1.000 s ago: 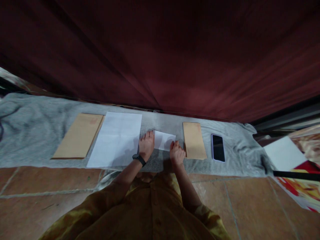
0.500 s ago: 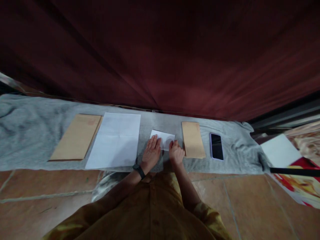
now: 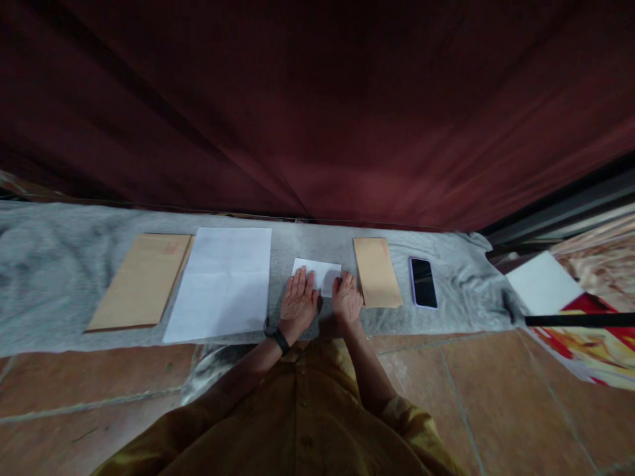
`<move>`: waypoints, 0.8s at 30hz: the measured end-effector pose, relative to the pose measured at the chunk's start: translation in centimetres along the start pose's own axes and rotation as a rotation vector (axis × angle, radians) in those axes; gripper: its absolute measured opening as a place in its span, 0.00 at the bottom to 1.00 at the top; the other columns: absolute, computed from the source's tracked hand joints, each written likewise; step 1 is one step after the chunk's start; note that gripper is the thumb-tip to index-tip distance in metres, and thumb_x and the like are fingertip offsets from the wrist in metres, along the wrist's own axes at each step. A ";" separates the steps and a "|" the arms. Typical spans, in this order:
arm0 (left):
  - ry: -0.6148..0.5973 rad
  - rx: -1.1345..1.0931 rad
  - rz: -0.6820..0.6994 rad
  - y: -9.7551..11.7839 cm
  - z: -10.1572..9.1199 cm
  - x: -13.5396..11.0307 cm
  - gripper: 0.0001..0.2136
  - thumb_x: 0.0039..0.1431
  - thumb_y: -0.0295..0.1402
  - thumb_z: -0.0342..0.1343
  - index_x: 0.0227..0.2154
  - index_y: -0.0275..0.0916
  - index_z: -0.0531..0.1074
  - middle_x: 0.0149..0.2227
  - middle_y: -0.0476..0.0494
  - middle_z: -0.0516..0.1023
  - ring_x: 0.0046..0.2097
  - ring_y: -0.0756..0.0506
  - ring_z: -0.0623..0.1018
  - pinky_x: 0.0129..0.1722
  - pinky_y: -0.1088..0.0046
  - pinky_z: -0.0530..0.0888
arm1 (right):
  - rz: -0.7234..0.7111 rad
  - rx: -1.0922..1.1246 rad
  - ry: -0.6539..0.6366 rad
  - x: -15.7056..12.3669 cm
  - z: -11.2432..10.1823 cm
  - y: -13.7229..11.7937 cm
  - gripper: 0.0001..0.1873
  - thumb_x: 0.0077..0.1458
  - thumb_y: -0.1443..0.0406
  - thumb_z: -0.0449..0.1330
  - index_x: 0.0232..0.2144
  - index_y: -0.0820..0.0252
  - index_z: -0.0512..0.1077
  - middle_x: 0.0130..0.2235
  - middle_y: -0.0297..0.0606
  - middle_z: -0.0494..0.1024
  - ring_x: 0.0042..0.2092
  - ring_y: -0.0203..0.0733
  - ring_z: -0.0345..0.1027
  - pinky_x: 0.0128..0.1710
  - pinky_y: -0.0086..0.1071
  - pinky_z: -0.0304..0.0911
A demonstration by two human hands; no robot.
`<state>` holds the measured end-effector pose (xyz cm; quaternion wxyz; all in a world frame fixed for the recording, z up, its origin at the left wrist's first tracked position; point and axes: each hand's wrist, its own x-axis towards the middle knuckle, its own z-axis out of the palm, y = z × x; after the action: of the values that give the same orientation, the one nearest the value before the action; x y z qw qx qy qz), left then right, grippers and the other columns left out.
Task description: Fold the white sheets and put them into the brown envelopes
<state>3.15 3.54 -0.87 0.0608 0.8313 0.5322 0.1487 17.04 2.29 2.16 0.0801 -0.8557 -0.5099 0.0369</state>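
A small folded white sheet of paper (image 3: 327, 272) lies on the grey cloth in front of me. My left hand (image 3: 298, 305), with a dark watch on its wrist, rests flat on the left part of this sheet with fingers stretched out. At the lower right edge of the sheet is my right hand (image 3: 348, 301), its fingers bent and closed on the paper. Larger white sheets (image 3: 225, 284) with faint crease lines lie left of my hands. Just right of my right hand sits a small stack of brown envelopes (image 3: 378, 272).
Larger brown envelopes (image 3: 141, 281) lie at the far left on the grey cloth (image 3: 44, 277). A phone (image 3: 423, 283) in a light purple case lies right of the small envelopes. Beyond the cloth hangs a dark red curtain (image 3: 317, 119). A black bar (image 3: 580, 320) crosses printed packaging at right.
The view has turned slightly. My left hand remains flat on the folded paper, its fingers a little more spread. My right hand stays at the paper's right edge.
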 end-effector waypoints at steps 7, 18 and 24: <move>-0.042 -0.005 0.023 -0.7 0.9 -0.2 0.30 0.66 0.29 0.43 0.70 0.33 0.50 0.72 0.32 0.51 0.73 0.38 0.49 0.70 0.50 0.54 | -0.386 0.320 0.067 -1.2 0.4 -3.1 0.22 0.70 0.63 0.47 0.61 0.63 0.66 0.60 0.51 0.70 0.61 0.47 0.63 0.61 0.42 0.60; -0.063 0.016 0.013 -0.8 0.9 -0.1 0.29 0.67 0.27 0.38 0.71 0.30 0.48 0.73 0.32 0.51 0.74 0.40 0.49 0.70 0.53 0.55 | -0.453 0.297 -0.028 -0.7 2.9 -2.7 0.26 0.73 0.62 0.40 0.66 0.63 0.62 0.69 0.45 0.60 0.71 0.43 0.48 0.70 0.44 0.45; -0.005 0.019 -0.077 -0.6 0.7 -0.2 0.28 0.68 0.30 0.37 0.69 0.27 0.51 0.72 0.30 0.53 0.73 0.39 0.50 0.70 0.52 0.55 | -0.410 0.130 0.018 -0.8 3.4 -1.1 0.27 0.71 0.60 0.46 0.69 0.62 0.57 0.71 0.49 0.54 0.72 0.49 0.46 0.69 0.48 0.45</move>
<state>2.73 3.66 -1.74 0.0598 0.8112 0.5649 0.1389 15.17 2.42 -0.97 0.1457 -0.7274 -0.6691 0.0450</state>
